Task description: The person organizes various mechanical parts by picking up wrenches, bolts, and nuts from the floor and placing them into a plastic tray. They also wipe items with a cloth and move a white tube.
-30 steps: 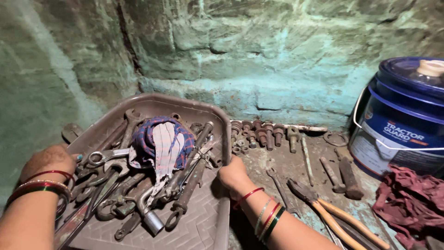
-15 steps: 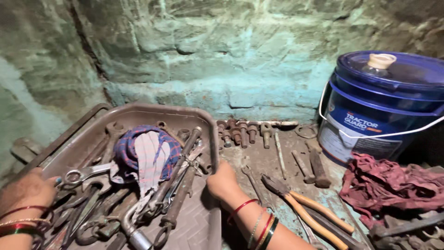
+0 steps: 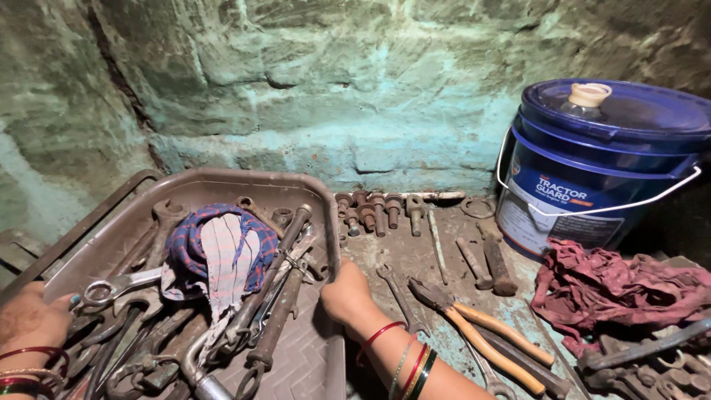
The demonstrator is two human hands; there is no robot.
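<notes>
A brown plastic tray (image 3: 222,181) full of rusty wrenches and other tools lies in front of me, with a blue checked cloth (image 3: 219,250) bundled on top. My left hand (image 3: 31,320) grips the tray's left rim near a shiny ring spanner (image 3: 118,285). On the tray's right rim, my right hand (image 3: 346,290) is closed around the edge. Both wrists wear red and green bangles.
A row of rusty bolts (image 3: 376,207) lines the foot of the stone wall. Pliers with orange handles (image 3: 481,333), a small spanner (image 3: 400,295) and iron pins (image 3: 489,263) lie right of the tray. A blue lidded bucket (image 3: 592,170) and a maroon rag (image 3: 615,292) are at the right.
The view has swung to the right and down, so the tray and both hands sit lower and further left in the frame. The bucket shows fully. Both hands keep their hold.
</notes>
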